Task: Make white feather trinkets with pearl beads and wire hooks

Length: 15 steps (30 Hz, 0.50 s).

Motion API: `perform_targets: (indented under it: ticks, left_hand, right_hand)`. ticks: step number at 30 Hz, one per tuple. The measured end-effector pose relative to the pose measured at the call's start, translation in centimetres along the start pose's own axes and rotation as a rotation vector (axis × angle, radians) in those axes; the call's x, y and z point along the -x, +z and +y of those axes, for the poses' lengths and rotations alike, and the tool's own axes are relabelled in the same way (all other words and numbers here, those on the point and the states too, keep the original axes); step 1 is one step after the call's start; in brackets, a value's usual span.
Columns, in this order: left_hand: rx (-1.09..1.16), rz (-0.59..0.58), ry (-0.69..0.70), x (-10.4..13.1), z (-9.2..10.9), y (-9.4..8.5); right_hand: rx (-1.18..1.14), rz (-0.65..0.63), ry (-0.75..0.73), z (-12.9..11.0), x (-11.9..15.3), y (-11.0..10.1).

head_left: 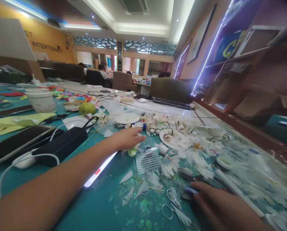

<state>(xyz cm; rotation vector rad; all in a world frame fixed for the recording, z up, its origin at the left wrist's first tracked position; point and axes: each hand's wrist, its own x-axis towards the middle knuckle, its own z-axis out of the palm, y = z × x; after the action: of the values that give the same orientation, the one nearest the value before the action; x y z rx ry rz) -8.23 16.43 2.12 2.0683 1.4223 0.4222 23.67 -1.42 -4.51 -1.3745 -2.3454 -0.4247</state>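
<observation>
Over the green worktop (85,210): the left hand (125,138) reaches out from the left, palm side down, to the near edge of a heap of shuttlecocks (152,131).
Left fingers: thumb and forefinger stand a little apart, with nothing visible between them; the others are partly hidden.
Blue-banded piece (144,126): just beyond the left forefinger, at the heap's edge; blur hides whether they touch.
Small green round item (132,152): on the near side of the left hand, just below the thumb.
Bead sheet (148,161): flat, nearer the wearer than the left thumb and to its right.
Right hand (221,205): low at the right, well apart from the left one and dark with motion blur.
Right fingers: bent towards a bluish strip (190,190); whether they pinch it cannot be told.
Scissors (167,212): just left of the right hand, which is the nearer one; finger rings to the left, long axis slanting right and towards the wearer, blades lost among loose feathers (168,170).
Lit phone (100,170): lying partly under the left forearm.
</observation>
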Motion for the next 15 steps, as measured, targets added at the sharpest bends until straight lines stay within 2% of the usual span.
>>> perform_targets:
  ticks: [6,9,15]
  left_hand:
    - [0.153,-0.058,-0.065,0.1,1.0,0.0]
    - [0.181,-0.074,-0.049,0.4,1.3,-0.1]
    - [0.042,0.000,-0.021,0.0,0.4,-0.1]
  right_hand:
    - [-0.064,-0.068,0.042,0.3,0.2,0.4]
    - [-0.097,-0.090,0.037,0.6,0.4,0.5]
    - [-0.095,-0.055,0.008,0.2,0.0,0.3]
